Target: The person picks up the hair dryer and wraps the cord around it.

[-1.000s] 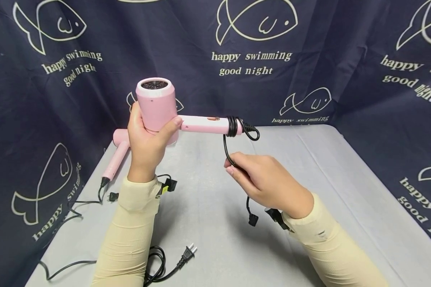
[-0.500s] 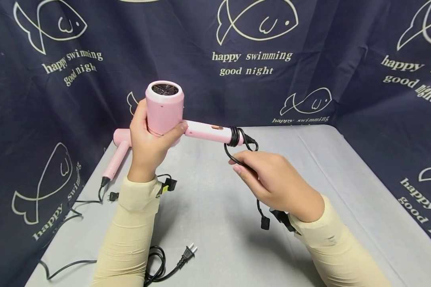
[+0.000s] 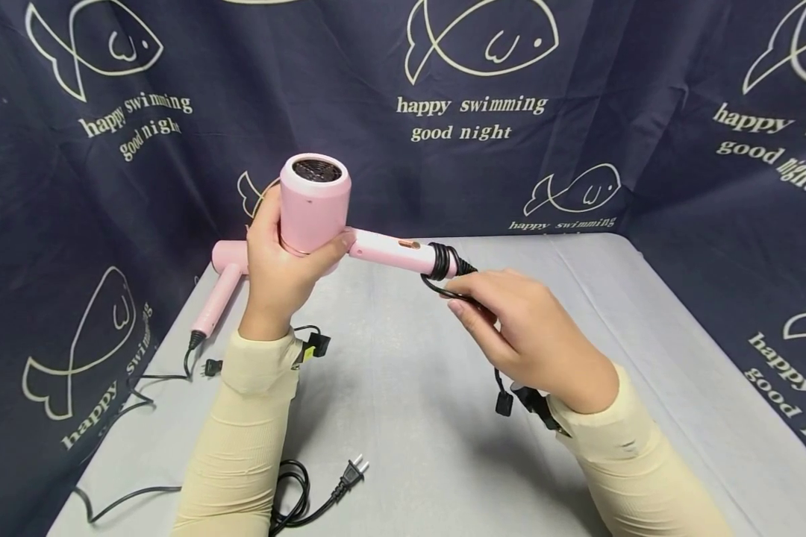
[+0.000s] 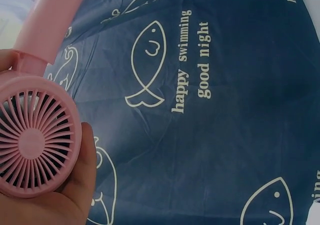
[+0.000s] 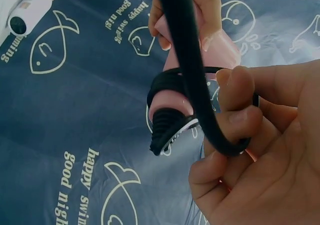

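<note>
My left hand (image 3: 278, 261) grips a pink hair dryer (image 3: 316, 209) by its barrel and holds it above the table, air outlet upward. In the left wrist view its slatted rear grille (image 4: 32, 142) faces the camera. The dryer's handle points right, with black cord (image 3: 441, 262) wound in several turns round its end. My right hand (image 3: 527, 332) pinches the cord just below the handle end. In the right wrist view the cord (image 5: 187, 70) loops across the curled fingers (image 5: 240, 120), close to the wound turns.
Another pink hair dryer (image 3: 218, 291) lies at the table's left edge, its cord running toward the front. A black two-pin plug (image 3: 353, 471) and coiled cord lie near the left forearm. Dark fish-print cloth (image 3: 470, 171) hangs round the grey table (image 3: 403, 418).
The dryer has shifted slightly right and down, its handle tilting lower at the right end. My right hand has moved right and a little up, closer to the handle end, still holding the cord.
</note>
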Demonstrator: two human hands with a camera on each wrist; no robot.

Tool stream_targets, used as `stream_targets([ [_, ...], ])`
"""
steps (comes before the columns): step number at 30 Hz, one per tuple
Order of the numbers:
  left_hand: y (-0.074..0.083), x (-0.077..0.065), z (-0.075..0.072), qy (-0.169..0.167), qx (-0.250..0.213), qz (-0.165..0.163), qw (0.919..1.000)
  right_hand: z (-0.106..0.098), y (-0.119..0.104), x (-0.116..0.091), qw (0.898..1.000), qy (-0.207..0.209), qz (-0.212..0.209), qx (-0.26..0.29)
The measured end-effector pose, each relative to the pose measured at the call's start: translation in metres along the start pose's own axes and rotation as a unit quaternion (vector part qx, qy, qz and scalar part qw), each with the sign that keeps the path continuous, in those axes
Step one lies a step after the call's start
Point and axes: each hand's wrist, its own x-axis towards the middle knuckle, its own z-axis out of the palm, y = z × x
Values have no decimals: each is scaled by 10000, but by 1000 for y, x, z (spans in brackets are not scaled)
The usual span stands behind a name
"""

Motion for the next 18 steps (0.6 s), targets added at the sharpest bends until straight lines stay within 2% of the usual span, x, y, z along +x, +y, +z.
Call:
stream_targets([
  [9,4,-2,-1,-319,134,-273,9990,-6,0,5,9988,399,-20,268],
  [18,6,-3,-2,-572,247,-156,9979,-16,-13,17,9964,674,-60,515],
])
